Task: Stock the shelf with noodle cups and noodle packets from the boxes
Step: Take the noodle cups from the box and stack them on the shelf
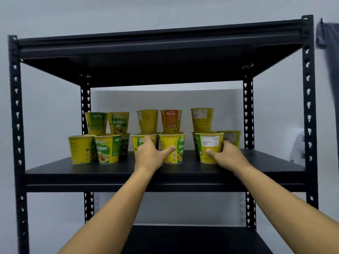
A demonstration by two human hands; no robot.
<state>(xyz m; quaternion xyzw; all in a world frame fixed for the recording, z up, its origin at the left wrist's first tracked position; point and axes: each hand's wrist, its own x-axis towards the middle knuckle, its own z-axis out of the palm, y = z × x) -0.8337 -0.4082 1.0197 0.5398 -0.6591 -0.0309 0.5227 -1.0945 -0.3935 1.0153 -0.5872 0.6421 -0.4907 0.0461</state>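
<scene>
Several yellow-and-green noodle cups stand on the middle board [266,165] of a black metal shelf, some stacked in a second tier. My left hand [150,155] grips a front-row cup [139,143]; its fingers curl over that cup's right side and its thumb reaches across to the neighbouring cup [174,149]. My right hand [227,156] grips the front right cup [209,147], thumb on its face and fingers behind it. An orange cup [171,119] sits on the upper tier at the back. No noodle packets or boxes are in view.
The black shelf has an upper board [146,70] close above the stacked cups and a lower board [192,239] beneath. Perforated uprights [17,125] frame both sides. A second dark rack [328,33] shows at the right edge. A grey wall lies behind.
</scene>
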